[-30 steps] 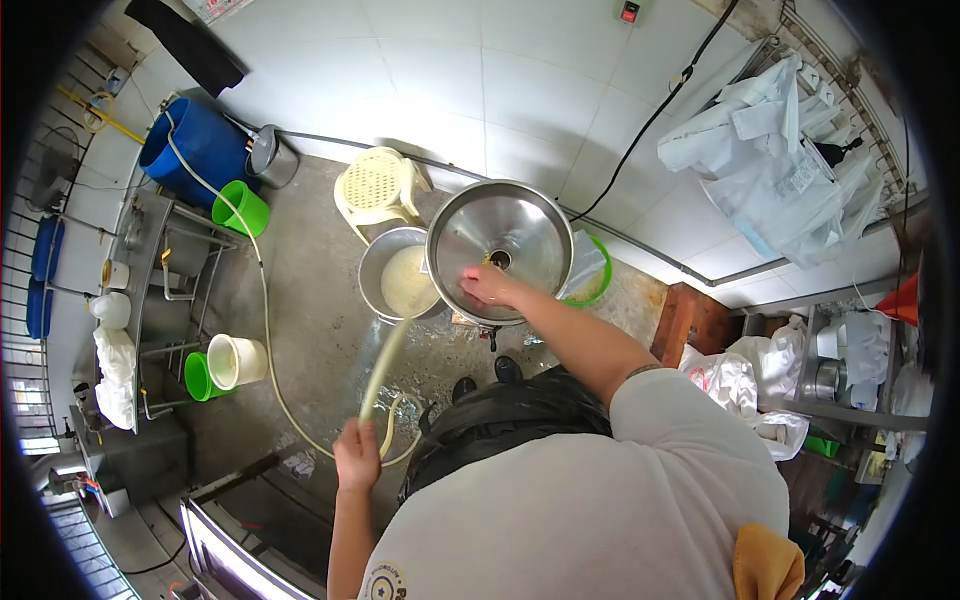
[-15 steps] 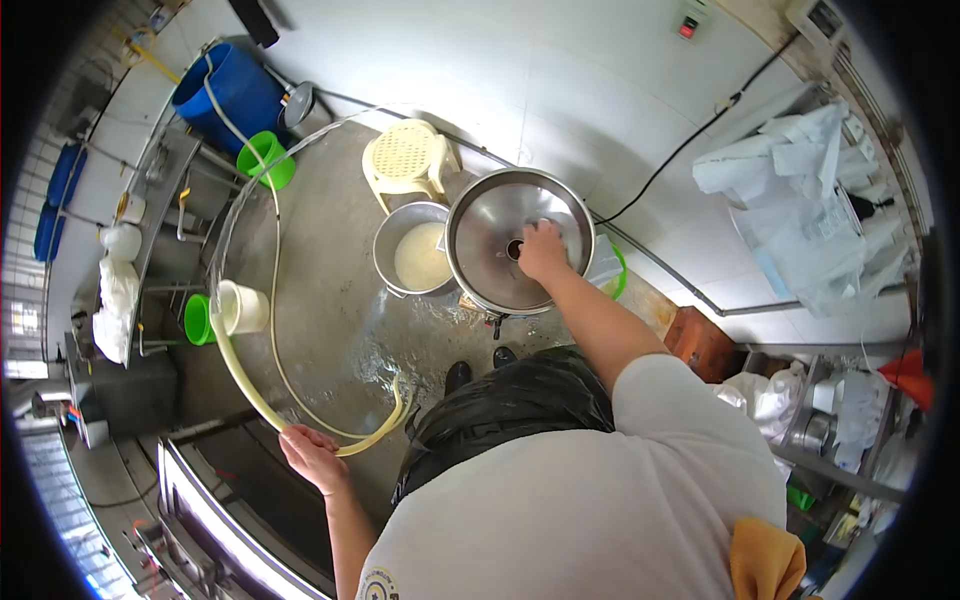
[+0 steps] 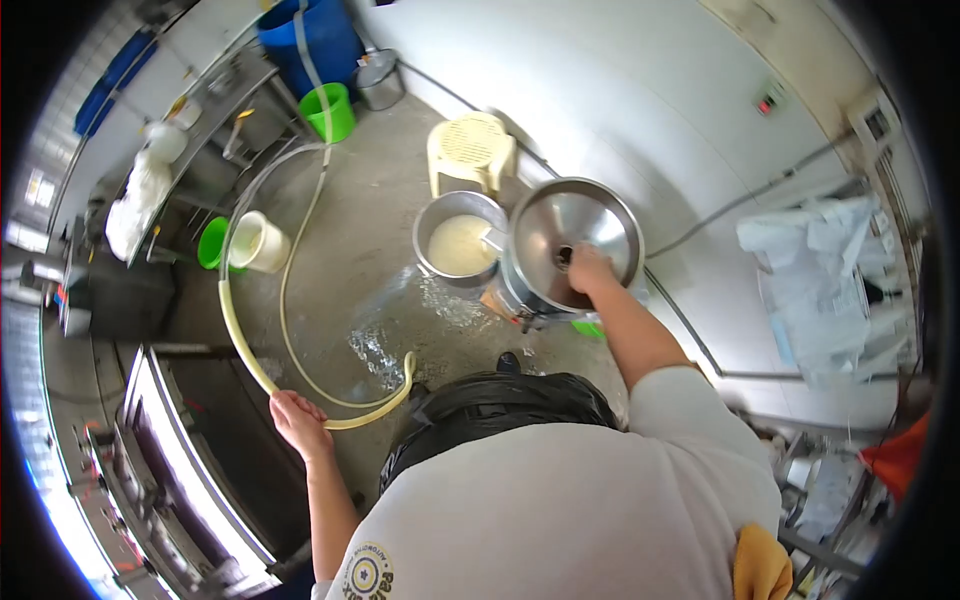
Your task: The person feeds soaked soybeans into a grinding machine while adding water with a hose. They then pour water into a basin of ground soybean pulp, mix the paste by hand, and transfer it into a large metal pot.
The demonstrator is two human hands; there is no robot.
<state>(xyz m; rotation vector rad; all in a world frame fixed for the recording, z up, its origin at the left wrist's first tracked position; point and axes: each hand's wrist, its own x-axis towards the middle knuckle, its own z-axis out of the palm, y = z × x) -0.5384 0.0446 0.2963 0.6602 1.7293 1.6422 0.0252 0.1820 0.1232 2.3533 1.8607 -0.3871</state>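
Note:
My left hand [image 3: 298,415] is closed around a pale yellow hose [image 3: 243,345]. The hose's free end curves up from the wet floor near my shoes. My right hand [image 3: 592,270] reaches into a wide steel hopper [image 3: 540,225], a funnel-shaped bowl with a dark hole at its centre. Its fingers point down beside that hole. Their tips are hidden, so I cannot tell whether they hold anything. Left of the hopper, a metal pot [image 3: 425,240] on the floor contains a cream-coloured mass [image 3: 460,243]. A small white spout juts from the hopper's side over the pot.
A cream plastic stool [image 3: 470,140] is behind the pot. Green buckets [image 3: 335,115], a white bucket [image 3: 262,245] and a blue barrel [image 3: 310,45] stand at left. Plastic bags [image 3: 820,280] hang on the right wall. A metal-framed unit [image 3: 200,450] lies near my left arm.
The view has shifted, so the hopper and pot appear farther right and lower. My left hand keeps hold of the hose. My right hand stays inside the hopper, near the central hole.

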